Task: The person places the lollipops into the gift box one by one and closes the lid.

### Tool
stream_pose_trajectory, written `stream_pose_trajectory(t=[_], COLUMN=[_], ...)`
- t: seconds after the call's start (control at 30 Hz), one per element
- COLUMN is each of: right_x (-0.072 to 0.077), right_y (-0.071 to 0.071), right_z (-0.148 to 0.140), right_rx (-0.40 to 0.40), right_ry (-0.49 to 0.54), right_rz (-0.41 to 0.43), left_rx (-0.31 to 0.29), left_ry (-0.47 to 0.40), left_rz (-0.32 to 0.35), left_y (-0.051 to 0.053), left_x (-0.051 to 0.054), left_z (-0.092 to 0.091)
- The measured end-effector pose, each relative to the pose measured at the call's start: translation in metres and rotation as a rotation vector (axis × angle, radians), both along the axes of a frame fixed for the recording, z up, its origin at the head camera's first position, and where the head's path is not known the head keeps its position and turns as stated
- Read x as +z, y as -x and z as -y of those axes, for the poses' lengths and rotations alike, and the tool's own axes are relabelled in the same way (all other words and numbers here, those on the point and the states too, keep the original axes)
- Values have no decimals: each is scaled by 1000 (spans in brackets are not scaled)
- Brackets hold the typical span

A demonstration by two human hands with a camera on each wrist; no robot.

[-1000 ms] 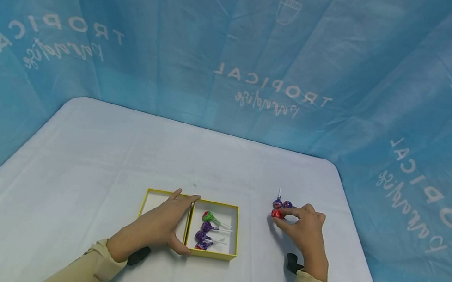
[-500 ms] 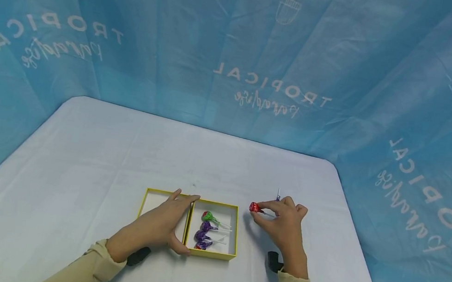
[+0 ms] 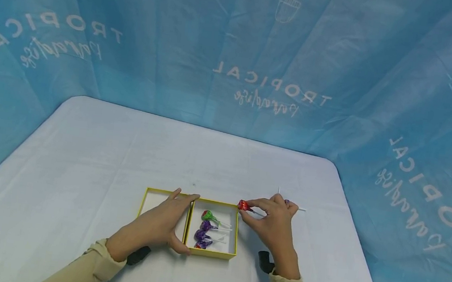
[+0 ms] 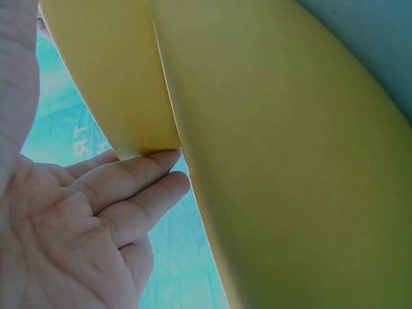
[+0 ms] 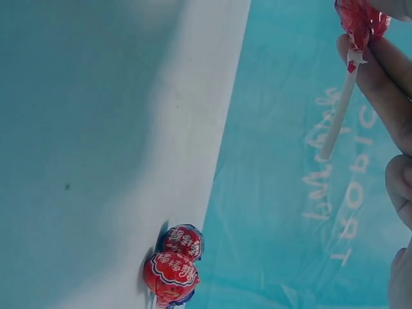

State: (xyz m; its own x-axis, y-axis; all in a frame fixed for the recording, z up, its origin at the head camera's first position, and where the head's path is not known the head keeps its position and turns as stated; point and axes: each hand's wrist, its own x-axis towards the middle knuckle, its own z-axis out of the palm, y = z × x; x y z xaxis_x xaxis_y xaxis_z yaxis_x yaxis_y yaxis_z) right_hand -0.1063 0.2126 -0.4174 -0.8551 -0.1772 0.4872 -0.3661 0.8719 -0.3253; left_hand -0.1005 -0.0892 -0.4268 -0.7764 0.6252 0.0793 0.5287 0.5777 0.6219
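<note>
My left hand [image 3: 158,224] spans the middle of an open yellow box [image 3: 211,254] with two white-lined halves. Its thumb is at the front wall and its fingers at the back; in the left wrist view, the fingertips [image 4: 170,158] touch the yellow outside. In the box's right half lie a green lollipop [image 3: 207,215] and several purple ones [image 3: 201,235], sticks pointing right. Between thumb and fingers, my right hand [image 3: 273,223] pinches a red lollipop [image 3: 243,205] by its wrapped head, at the box's back right corner. Its white stick [image 5: 340,119] shows in the right wrist view.
Two more lollipops [image 5: 171,277] lie on the white table [image 3: 191,155], partly hidden behind my right hand in the head view. Blue printed curtains [image 3: 237,44] surround the table's far and side edges.
My right hand has picked the red lollipop from beside the other two and carried it left to the box. The left hand and the box have stayed put.
</note>
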Motion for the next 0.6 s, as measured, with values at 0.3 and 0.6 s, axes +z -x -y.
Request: stream_pose_trajectory(t=[0.3, 0.6], right_x=[1, -1], right_y=[-2, -9], right_z=[9, 32], right_rx=[44, 187], right_ry=[18, -2], right_rz=[-19, -73], left_rx=[1, 7], left_ry=[-4, 4], left_rz=[12, 14], left_y=[1, 0], left_x=[0, 0], left_z=[0, 0])
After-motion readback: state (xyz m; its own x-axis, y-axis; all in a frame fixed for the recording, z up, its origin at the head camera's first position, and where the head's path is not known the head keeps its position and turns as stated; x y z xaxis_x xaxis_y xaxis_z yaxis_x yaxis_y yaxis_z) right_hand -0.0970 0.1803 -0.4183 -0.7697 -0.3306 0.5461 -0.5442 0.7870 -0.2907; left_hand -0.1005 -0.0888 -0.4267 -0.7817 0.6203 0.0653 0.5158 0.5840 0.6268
